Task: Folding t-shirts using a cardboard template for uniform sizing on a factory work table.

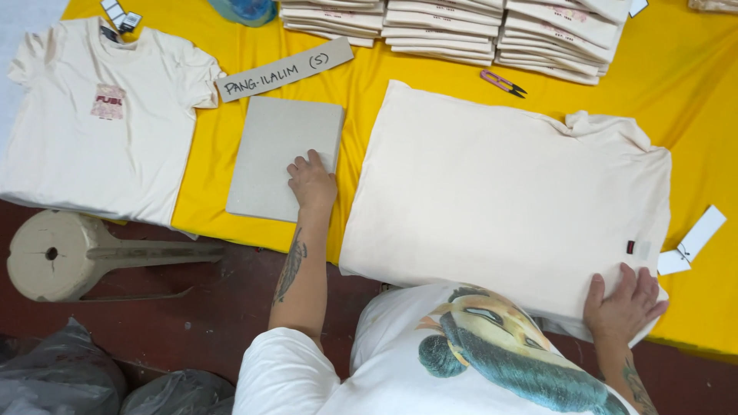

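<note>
- Yellow cloth covers the surface [354,107] under both my hands; its near edge drops to a dark red floor [231,300].
- Counted: one grey board, one cream shirt under my right hand, one more cream shirt [100,115] with a pink print spread flat well to the left of my left hand, and three stacks of folded shirts [461,31] far beyond both hands.
- One small pink snip [502,83] lies beyond, between my hands; one cardboard strip label [284,69] lies just past the board.
- My left hand [312,181] rests flat, fingers spread, on the grey board's [277,150] near right corner, gripping nothing.
- My right hand [624,301] presses open-palmed on the near right corner of the folded cream shirt [500,192], which lies between my hands, plain side up, a white tag [692,240] trailing off its right edge.
</note>
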